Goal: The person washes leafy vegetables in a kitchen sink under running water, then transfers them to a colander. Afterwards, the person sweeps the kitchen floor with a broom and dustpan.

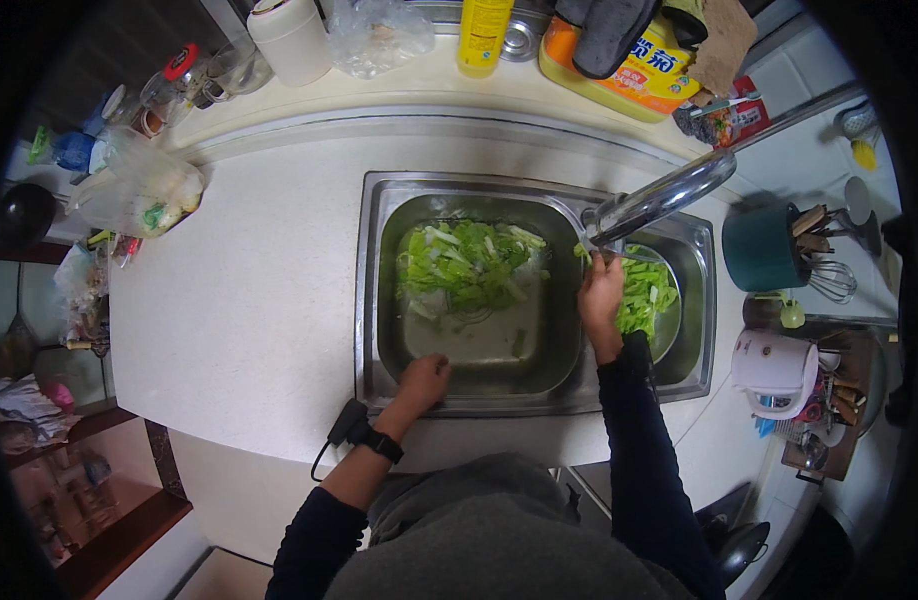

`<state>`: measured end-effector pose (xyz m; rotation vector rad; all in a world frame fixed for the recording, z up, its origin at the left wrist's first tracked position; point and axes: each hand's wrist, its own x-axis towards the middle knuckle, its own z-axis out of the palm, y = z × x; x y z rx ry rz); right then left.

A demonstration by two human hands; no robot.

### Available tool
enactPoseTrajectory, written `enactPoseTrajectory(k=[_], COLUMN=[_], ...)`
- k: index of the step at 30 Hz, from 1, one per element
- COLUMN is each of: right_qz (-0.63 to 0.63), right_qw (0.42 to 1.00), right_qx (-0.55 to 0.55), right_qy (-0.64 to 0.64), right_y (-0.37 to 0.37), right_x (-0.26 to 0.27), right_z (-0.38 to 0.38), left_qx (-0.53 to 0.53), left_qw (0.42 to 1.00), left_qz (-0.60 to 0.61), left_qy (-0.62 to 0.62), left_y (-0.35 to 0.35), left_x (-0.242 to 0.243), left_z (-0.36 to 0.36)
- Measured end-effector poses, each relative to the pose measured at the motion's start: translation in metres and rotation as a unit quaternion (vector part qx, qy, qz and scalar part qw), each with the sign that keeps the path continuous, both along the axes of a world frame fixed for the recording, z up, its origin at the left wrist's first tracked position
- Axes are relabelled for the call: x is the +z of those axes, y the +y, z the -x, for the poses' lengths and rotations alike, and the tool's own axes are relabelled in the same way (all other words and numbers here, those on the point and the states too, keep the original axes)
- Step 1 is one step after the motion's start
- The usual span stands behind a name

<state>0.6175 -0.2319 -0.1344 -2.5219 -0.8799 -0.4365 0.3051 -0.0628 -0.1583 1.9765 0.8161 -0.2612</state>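
Note:
Chopped leafy greens (466, 262) float in water in the large basin of a stainless steel sink (363, 300). My left hand (423, 384), fingers curled, hangs over the basin's near left edge; whether it holds anything is hard to see. Beyond the divider, my right hand (601, 294) reaches up to the base of the chrome faucet (658, 191), its fingertips partly hidden there. A bit of leaf shows beside those fingertips. More cut greens (646, 289) lie in a round metal bowl (678, 300) in the smaller basin, partly behind my right hand and sleeve.
A green utensil pot (759, 247) and a white appliance (774, 367) stand on the right. Along the back ledge are a yellow bottle (485, 34), a large detergent jug (616, 75), a white container (290, 41) and glass jars. A plastic bag (148, 191) sits at the counter's far left.

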Motion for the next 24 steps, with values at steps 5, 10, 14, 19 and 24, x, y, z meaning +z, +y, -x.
enactPoseTrajectory(k=[5, 10, 14, 19, 24], right_qz=[0.01, -0.01, 0.169, -0.009, 0.032], right_qw=[0.997, 0.997, 0.961, 0.991, 0.943], right_qx=[-0.016, -0.06, -0.17, -0.081, 0.156], right_qy=[0.074, -0.051, 0.141, 0.103, 0.291], right_y=[-0.04, -0.102, -0.115, -0.075, 0.012], right_x=[0.0, 0.019, 0.03, 0.049, 0.001], right_z=[-0.016, -0.031, -0.033, 0.003, 0.04], left_qx=[0.022, 0.014, 0.002, 0.006, -0.011], left_qw=[0.999, 0.999, 1.0, 1.0, 1.0], left_qz=[0.004, -0.002, 0.002, 0.01, 0.022], left_qy=[-0.028, -0.033, -0.029, -0.015, -0.001], left_y=[0.001, -0.003, -0.002, -0.001, -0.003], left_x=[-0.003, -0.007, -0.004, 0.001, -0.002], left_z=[0.002, 0.003, 0.002, 0.002, 0.0])
